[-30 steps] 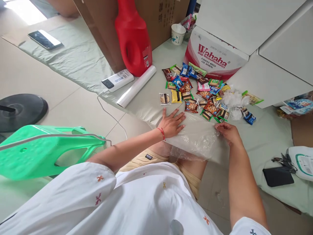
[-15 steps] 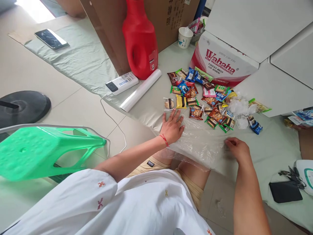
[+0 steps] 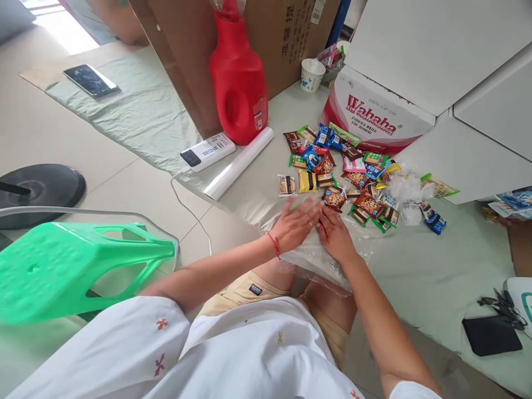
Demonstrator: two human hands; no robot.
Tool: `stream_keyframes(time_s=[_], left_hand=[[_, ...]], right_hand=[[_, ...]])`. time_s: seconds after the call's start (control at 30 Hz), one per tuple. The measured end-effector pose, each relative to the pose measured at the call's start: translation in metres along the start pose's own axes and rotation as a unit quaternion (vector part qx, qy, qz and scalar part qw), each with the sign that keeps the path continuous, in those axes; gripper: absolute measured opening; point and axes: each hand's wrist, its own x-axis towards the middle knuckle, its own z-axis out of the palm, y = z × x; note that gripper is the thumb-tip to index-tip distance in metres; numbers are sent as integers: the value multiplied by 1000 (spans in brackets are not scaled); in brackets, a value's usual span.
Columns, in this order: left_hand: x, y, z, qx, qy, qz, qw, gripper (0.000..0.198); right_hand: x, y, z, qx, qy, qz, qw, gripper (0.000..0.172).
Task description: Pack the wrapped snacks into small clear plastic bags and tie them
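A thin sheet of clear plastic film (image 3: 318, 265) lies wrinkled on the table's front edge and hangs a little over it, above my knees. My left hand (image 3: 293, 226), with a red string bracelet at the wrist, rests on the film, fingers spread and slightly blurred. Fingertips meeting it, my right hand (image 3: 333, 235) lies on the film with its fingers stretched forward. Just beyond both hands is a pile of small wrapped snacks; a brown cookie packet (image 3: 333, 198) is nearest. A yellow packet (image 3: 307, 181) sits a bit farther left.
A roll of plastic film (image 3: 240, 163) lies beside a white power bank (image 3: 210, 151) and a red jug (image 3: 241, 83). Behind the snacks stands a Wahaha carton (image 3: 374, 113). Crumpled clear plastic (image 3: 405, 185) is at right. A green stool (image 3: 45, 269) stands left, a black pouch (image 3: 491, 335) far right.
My right hand has moved left from the film's right side to meet my left hand. The left hand has shifted slightly. The film's right part is now drawn in and more bunched.
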Motion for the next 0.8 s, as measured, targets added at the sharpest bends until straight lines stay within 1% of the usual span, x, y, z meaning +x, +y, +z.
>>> stream_keyframes(time_s=[0.03,0.07,0.1,0.17,0.23,0.3,0.33,0.4,0.43,0.5,0.57,0.63,0.7,0.73,0.8], left_hand=[[-1,-4,1,-8,-18,53,998,53],[-1,-10,1,-14,-33,87,996,52],[0,-15,1,-17,-42,101,994,51],[1,-27,1,-17,-41,86,995,51],[1,-36,-1,-19,-40,76,996,53],[0,-41,-2,-20,-43,71,996,55],[0,-42,-3,-19,-43,65,997,56],[-1,-41,-4,-18,-46,55,997,58],[-2,-40,-5,-18,-48,51,997,59],[-2,-39,-5,-24,-53,51,997,60],[-2,-39,-6,-31,-58,53,996,60],[-2,-40,-6,-33,-61,54,996,60],[-2,-41,-5,-35,-61,53,996,59],[-2,-42,-5,-37,-60,52,996,59],[-3,-42,-5,-41,-57,51,996,59]], right_hand=[[-2,3,0,6,2,-2,1000,48],[-3,6,-2,14,3,-3,1000,48],[-5,9,-3,21,4,0,1000,47],[-8,14,-10,38,5,16,999,45],[-8,21,-21,68,-1,39,997,41],[0,31,-38,115,-20,82,990,36],[9,37,-49,132,-24,114,984,35],[41,53,-75,123,-3,184,975,35],[63,62,-88,87,25,210,974,36],[116,82,-109,-33,69,236,969,33],[172,101,-119,-146,67,259,952,33],[222,117,-118,-216,40,249,943,37],[256,129,-109,-256,-8,218,942,40],[267,133,-103,-269,-30,204,941,41],[276,140,-92,-290,-72,193,935,42]])
